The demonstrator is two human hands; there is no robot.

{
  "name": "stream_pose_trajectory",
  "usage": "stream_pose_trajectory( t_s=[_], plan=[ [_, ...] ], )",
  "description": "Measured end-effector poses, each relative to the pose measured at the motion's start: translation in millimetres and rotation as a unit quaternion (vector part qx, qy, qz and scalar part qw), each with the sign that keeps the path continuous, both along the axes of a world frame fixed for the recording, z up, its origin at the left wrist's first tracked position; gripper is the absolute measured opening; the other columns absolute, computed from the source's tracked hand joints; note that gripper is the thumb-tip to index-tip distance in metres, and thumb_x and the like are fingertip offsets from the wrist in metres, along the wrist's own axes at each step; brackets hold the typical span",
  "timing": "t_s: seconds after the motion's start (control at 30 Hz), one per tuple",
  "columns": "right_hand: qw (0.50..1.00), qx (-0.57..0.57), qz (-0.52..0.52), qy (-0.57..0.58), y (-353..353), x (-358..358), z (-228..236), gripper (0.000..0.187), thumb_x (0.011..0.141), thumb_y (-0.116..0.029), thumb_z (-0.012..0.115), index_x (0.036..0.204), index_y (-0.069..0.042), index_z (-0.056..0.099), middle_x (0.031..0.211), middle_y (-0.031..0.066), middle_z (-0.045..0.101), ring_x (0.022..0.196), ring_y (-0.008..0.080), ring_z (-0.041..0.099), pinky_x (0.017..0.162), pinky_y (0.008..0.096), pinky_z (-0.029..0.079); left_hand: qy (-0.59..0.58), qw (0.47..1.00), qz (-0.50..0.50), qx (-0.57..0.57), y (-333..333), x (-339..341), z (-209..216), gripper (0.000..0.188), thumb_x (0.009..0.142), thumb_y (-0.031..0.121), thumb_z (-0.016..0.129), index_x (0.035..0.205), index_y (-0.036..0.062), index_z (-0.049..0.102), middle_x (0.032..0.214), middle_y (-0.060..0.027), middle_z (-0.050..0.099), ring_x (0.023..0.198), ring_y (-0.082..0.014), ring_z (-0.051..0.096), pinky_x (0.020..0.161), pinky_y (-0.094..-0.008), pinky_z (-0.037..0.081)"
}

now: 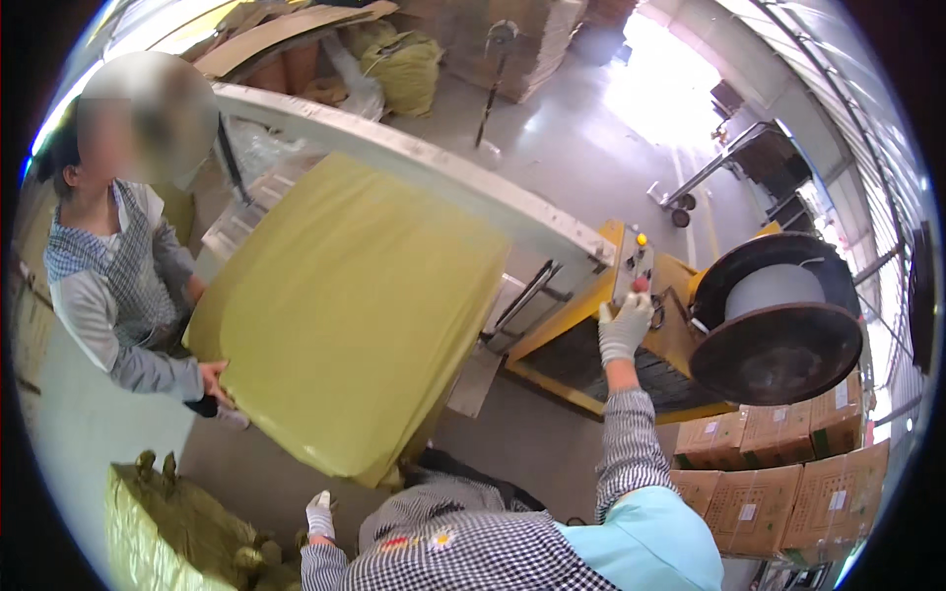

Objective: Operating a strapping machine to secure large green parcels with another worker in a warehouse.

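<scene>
My right hand (625, 327), in a white glove, reaches out to the control panel (632, 261) of a yellow machine (567, 345). Its fingers are stretched beside a red button (641, 285); whether they press it I cannot tell. Low by my body is my left hand (320, 515), also gloved, fingers partly apart and nothing visible in it. In front of me a large package wrapped in yellow-green woven plastic (345, 305) lies under a pale metal frame bar (414, 158). A co-worker's hand (215, 382) rests on its near left corner.
A big dark reel (777, 345) with grey strapping is fixed to the machine's right side. Stacked cardboard boxes (769, 502) stand at the lower right. At the lower left are tied yellow sacks (177, 527). The co-worker (123, 276) stands left of the package. A hand truck (705, 177) is farther back.
</scene>
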State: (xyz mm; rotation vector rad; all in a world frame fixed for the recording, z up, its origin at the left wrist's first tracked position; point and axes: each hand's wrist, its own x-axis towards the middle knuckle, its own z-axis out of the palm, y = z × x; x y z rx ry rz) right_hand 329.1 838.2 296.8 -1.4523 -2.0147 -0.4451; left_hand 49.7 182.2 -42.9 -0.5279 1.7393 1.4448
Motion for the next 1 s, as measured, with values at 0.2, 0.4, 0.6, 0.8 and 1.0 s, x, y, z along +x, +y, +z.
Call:
stream_pose_trajectory(
  t_s=[0.2, 0.4, 0.6, 0.8, 1.0],
  plan=[
    [0.997, -0.034, -0.037, -0.053, 1.4, 1.6, -4.8, 0.061, 0.071, -0.038, 0.074, 0.117, -0.003, 0.054, 0.124, 0.0218, 0.047, 0.118, 0.0384, 0.042, 0.098, 0.0514, 0.035, -0.095, 0.988, 0.003, -0.120, -100.0, 28.6, -1.4, 0.032, 0.089, 0.023, 0.061, 0.116, 0.0077, 0.057, 0.094, -0.0104, 0.065, 0.073, -0.0241, 0.064, 0.060, -0.0362, 0.052],
    [0.997, -0.022, -0.014, -0.068, -1.8, 18.3, -7.8, 0.061, 0.072, -0.037, 0.072, 0.120, -0.005, 0.053, 0.127, 0.0215, 0.045, 0.119, 0.0393, 0.041, 0.098, 0.0519, 0.035, -0.143, 0.979, 0.090, -0.116, -157.0, 52.4, -29.7, 0.033, 0.089, 0.025, 0.059, 0.117, 0.0085, 0.055, 0.091, -0.0122, 0.065, 0.070, -0.0271, 0.063, 0.058, -0.0389, 0.052],
    [0.992, -0.095, -0.016, -0.084, -20.0, 21.7, 5.8, 0.071, 0.070, -0.036, 0.075, 0.129, -0.006, 0.049, 0.137, 0.0217, 0.037, 0.123, 0.0389, 0.039, 0.102, 0.0503, 0.034, -0.088, 0.994, 0.042, -0.048, -183.6, 50.1, -72.2, 0.032, 0.089, 0.025, 0.060, 0.116, 0.0072, 0.056, 0.094, -0.0124, 0.064, 0.074, -0.0275, 0.064, 0.060, -0.0394, 0.053],
    [0.979, -0.158, -0.063, -0.109, -23.9, 9.1, 8.5, 0.082, 0.070, -0.041, 0.074, 0.137, -0.008, 0.041, 0.145, 0.0215, 0.030, 0.130, 0.0399, 0.033, 0.107, 0.0490, 0.030, -0.141, 0.957, 0.015, 0.255, -220.1, 57.6, -67.1, 0.031, 0.089, 0.024, 0.060, 0.114, 0.0059, 0.057, 0.097, -0.0126, 0.064, 0.079, -0.0278, 0.064, 0.062, -0.0400, 0.054],
    [0.970, -0.207, -0.051, -0.115, -22.6, 18.1, 23.0, 0.081, 0.071, -0.044, 0.073, 0.136, -0.006, 0.043, 0.144, 0.0238, 0.031, 0.132, 0.0415, 0.030, 0.108, 0.0483, 0.030, -0.041, 0.998, 0.054, -0.001, -163.9, 58.1, -25.1, 0.030, 0.090, 0.024, 0.061, 0.114, 0.0070, 0.058, 0.101, -0.0118, 0.064, 0.084, -0.0297, 0.064, 0.066, -0.0433, 0.054]
  ],
)
